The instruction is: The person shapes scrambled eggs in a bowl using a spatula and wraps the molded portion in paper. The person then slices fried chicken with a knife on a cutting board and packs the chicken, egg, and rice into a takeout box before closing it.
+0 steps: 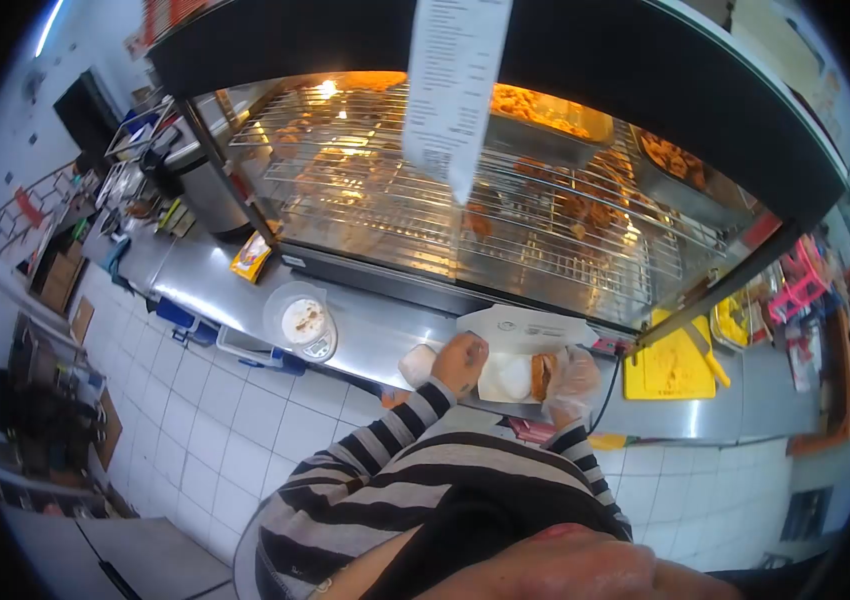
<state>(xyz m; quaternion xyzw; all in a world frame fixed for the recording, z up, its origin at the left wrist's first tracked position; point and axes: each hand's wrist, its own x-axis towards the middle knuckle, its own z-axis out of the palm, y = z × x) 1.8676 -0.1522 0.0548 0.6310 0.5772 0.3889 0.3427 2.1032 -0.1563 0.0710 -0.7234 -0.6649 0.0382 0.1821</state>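
An open white takeaway box [528, 323] lies on the metal counter, its lid raised against the warmer. Inside are a round white item [508, 378] and a browned food piece [542, 376]. My right hand [573, 386], in a clear plastic glove, grips the browned piece from its right side. At the box's left edge is my left hand [459, 363], bare, its fingers curled together; what they hold is too small to make out. A pale item [417, 366] sits just left of that hand.
A glass food warmer [375, 200] with racks and trays stands behind the counter [365, 335]. Left of the box is a clear tub [306, 320]. A knife [707, 353] rests on a yellow board [670, 365] at right. A paper slip [453, 90] hangs in front.
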